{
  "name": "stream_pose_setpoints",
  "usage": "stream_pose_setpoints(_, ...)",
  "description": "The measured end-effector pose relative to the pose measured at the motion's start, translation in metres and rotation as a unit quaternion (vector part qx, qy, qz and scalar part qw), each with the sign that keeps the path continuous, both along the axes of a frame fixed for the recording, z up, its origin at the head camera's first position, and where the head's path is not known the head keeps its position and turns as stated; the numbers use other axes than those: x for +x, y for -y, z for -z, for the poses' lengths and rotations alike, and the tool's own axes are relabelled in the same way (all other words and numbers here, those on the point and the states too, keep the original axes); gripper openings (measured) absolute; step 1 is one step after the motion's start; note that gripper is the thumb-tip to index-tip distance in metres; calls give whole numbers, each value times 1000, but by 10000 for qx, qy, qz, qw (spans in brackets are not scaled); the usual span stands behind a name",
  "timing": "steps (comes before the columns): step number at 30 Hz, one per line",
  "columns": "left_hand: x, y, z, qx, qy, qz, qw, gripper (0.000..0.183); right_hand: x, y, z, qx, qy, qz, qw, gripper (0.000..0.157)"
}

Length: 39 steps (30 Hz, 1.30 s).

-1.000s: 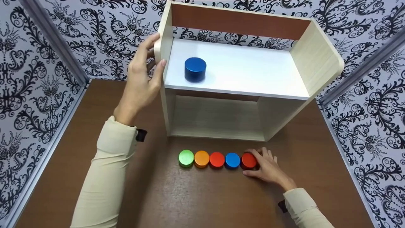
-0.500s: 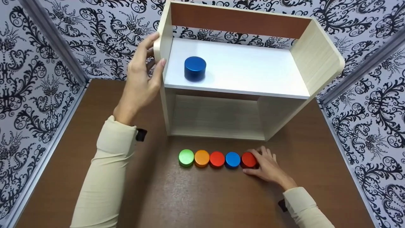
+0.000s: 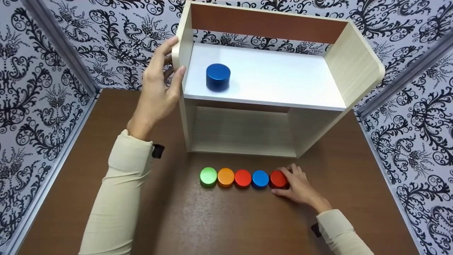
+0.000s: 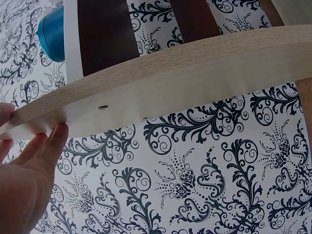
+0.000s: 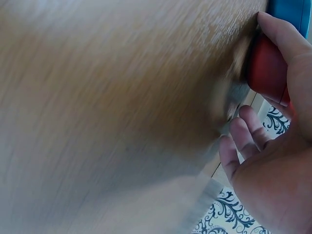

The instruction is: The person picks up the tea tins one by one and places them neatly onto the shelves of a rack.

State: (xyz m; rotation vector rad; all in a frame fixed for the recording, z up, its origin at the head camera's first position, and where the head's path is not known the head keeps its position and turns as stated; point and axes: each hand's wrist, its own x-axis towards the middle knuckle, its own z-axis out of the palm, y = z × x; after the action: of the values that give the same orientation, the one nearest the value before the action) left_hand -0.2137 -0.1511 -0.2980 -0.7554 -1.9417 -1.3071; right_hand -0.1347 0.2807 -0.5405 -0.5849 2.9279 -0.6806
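Note:
My left hand (image 3: 157, 85) grips the left side panel (image 4: 161, 68) of a small wooden shelf unit, thumb at its front edge and fingers along the outer face. On the table, my right hand (image 3: 299, 186) pinches the red cylinder (image 3: 278, 179) at the right end of a row, thumb on the near side. A seam shows on this cylinder's side in the right wrist view. To its left stand a blue cylinder (image 3: 260, 179), another red cylinder (image 3: 243, 178), an orange cylinder (image 3: 225, 177) and a green cylinder (image 3: 208, 176). A darker blue cylinder (image 3: 218, 77) stands on the white upper shelf (image 3: 279, 78).
The shelf unit's lower compartment (image 3: 244, 129) opens toward the row. Its right side panel (image 3: 357, 63) rises above the white shelf. Patterned walls (image 3: 42, 88) enclose the brown table (image 3: 212, 223) on the left, back and right.

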Motion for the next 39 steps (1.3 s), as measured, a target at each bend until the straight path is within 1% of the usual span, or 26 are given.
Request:
stream_pose_setpoints(6,0,0,0,-8,22,-2,10000,50,-2,-1,2,-43,-121,-92,9999,67)
stream_pose_setpoints(12,-1,1,0,-61,22,-5,10000,50,-2,-1,2,-32,-127,-79,9999,67)
stream_pose_setpoints(26,0,0,1,-23,32,-53,10000,51,-2,0,2,-156,68,48,9998,66)
stream_pose_setpoints(30,0,0,1,-44,32,-47,10000,51,-2,1,-2,-172,147,83,9997,65)
stream_pose_setpoints(34,0,1,1,-46,15,10,10000,51,-1,2,-11,-227,347,173,9990,63)
stream_pose_setpoints(39,-1,1,1,-102,-20,21,9999,51,0,3,-25,-276,545,329,9976,67)
